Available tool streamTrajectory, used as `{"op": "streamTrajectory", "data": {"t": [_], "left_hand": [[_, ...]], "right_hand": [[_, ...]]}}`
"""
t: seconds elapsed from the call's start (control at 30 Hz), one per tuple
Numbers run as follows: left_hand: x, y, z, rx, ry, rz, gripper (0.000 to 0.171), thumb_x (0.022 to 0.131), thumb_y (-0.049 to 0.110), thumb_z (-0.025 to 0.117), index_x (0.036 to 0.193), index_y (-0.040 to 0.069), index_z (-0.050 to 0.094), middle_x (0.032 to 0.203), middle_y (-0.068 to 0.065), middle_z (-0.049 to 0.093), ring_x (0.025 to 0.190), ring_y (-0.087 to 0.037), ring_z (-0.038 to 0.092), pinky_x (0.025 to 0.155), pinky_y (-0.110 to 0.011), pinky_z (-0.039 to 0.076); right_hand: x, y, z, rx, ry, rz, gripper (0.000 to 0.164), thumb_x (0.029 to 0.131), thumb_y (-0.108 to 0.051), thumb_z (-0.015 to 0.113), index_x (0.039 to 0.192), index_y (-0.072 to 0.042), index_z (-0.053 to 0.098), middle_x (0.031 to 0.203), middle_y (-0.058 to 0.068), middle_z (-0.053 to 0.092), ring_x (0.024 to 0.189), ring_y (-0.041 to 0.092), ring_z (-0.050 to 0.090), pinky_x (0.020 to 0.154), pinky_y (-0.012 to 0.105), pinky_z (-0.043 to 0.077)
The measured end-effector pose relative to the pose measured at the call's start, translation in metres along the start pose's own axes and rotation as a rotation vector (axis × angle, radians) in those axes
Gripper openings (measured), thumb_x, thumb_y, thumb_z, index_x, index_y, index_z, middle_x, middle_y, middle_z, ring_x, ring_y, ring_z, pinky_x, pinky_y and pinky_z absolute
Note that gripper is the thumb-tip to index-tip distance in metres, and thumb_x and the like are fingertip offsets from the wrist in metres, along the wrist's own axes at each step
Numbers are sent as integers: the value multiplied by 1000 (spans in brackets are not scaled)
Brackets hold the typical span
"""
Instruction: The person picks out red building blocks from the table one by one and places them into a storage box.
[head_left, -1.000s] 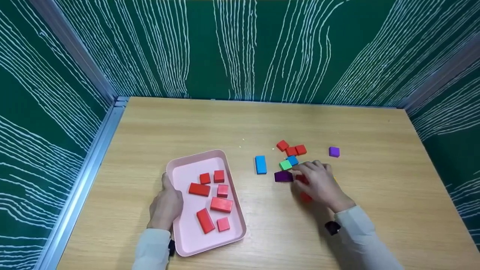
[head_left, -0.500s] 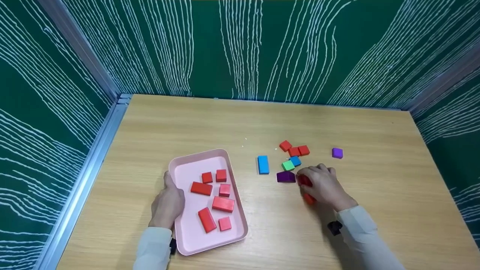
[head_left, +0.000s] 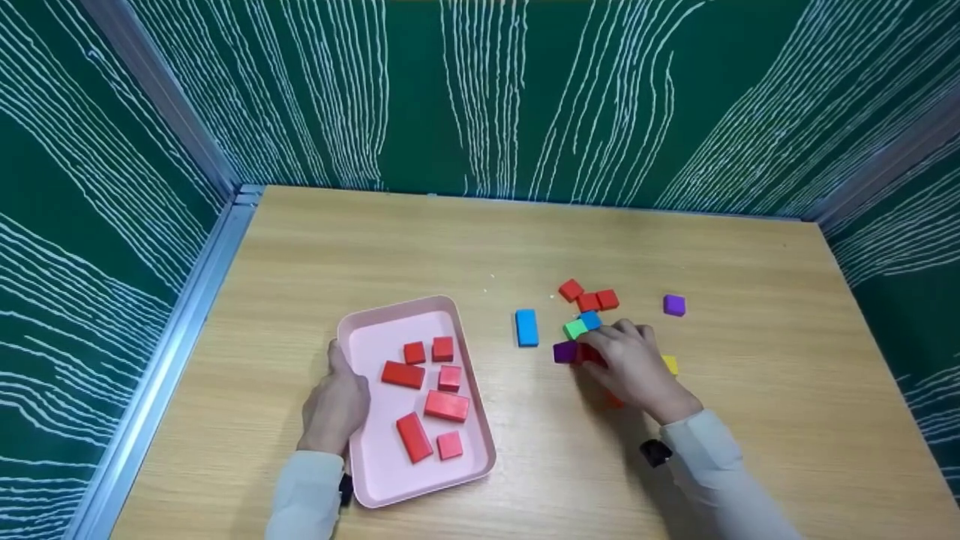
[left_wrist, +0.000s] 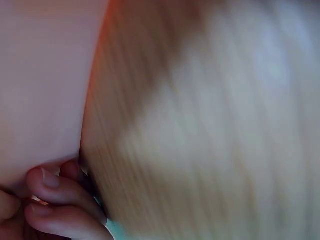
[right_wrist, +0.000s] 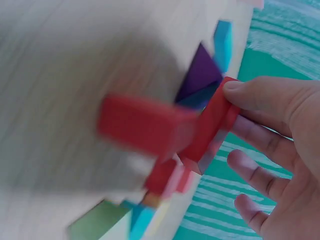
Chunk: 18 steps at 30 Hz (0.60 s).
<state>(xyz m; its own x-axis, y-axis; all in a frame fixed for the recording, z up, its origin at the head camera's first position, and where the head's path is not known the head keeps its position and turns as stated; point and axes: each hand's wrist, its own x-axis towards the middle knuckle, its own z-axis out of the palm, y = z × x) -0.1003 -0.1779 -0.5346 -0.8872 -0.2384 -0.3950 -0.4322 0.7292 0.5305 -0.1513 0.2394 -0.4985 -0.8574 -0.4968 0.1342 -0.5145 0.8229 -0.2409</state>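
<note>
At the left in the head view, my left hand [head_left: 335, 409] grips the side of a pink tray [head_left: 371, 465]; its fingers [left_wrist: 62, 187] curl at the tray's edge in the left wrist view. Several red blocks [head_left: 447, 406] lie in that tray. My right hand [head_left: 637, 367] pinches a red rectangular block [right_wrist: 212, 122] between thumb and fingers. Close by are a purple triangular block [right_wrist: 200, 75] and another red block [right_wrist: 142, 125], blurred. From above, the hand mostly hides the pinched block and partly covers the purple one.
Beyond the right hand lie a green block [head_left: 575, 329], a small blue block [head_left: 590, 320] and a few red cubes [head_left: 588, 301]. A longer blue block [head_left: 526, 328] stands toward the tray. A violet cube [head_left: 674, 305] and a yellow block [head_left: 670, 364] are farther right. Green walls enclose the table.
My right hand has shifted slightly left and away from me with the red block, now covering part of the purple block. The yellow block shows again beside it. My left hand keeps its hold.
</note>
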Motion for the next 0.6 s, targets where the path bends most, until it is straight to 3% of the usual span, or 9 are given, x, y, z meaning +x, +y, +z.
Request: {"op": "streamTrajectory", "data": {"t": [0.27, 0.6], "left_hand": [[2, -3, -1, 38, 21, 27, 68, 104, 19, 33, 157, 5, -7, 70, -13, 57, 54, -24, 61, 49, -37, 48], [1, 0, 1, 36, 9, 15, 69, 104, 19, 34, 157, 3, -9, 70, -13, 57, 55, -24, 61, 50, -37, 49]], "right_hand": [[20, -47, 1, -7, -10, -98, 50, 74, -16, 91, 119, -9, 73, 113, 9, 71, 105, 30, 54, 87, 55, 41], [60, -120, 18, -15, -86, -270, 37, 85, -20, 82, 120, -13, 72, 113, 4, 70, 103, 25, 54, 90, 52, 41]]}}
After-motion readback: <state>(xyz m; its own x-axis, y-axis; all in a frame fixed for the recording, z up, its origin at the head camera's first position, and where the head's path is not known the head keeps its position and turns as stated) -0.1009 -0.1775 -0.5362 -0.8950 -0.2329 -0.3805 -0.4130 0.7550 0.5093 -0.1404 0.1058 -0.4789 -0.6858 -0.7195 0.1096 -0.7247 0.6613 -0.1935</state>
